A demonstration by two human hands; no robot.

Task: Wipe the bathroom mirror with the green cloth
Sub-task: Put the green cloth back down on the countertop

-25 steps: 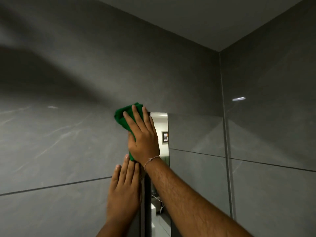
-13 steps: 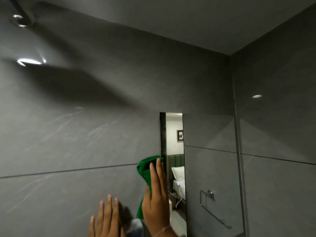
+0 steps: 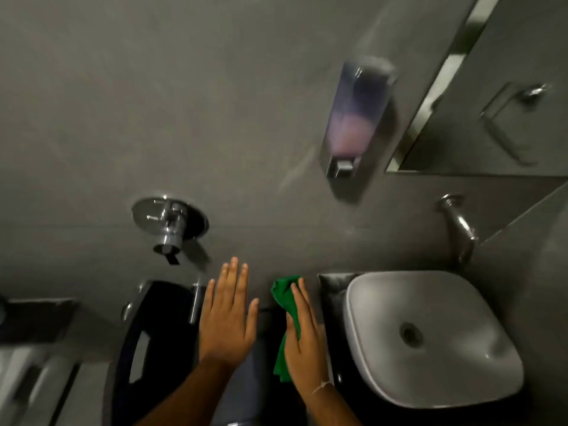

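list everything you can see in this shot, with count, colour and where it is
green cloth: 1, green, lower centre, under the right hand
mirror: 1, silver-edged, upper right on the wall, corner only in view
soap dispenser: 1, clear with pinkish liquid, on the wall left of the mirror
basin: 1, white, lower right
tap spout: 1, chrome, on the wall above the basin
wall valve: 1, chrome, centre left on the wall
wall: grey tiles, fills most of the view
dark object: 1, black, lower left; too blurred to identify
left hand: 1, open, flat, left of the cloth
right hand: 1, pressed on the cloth
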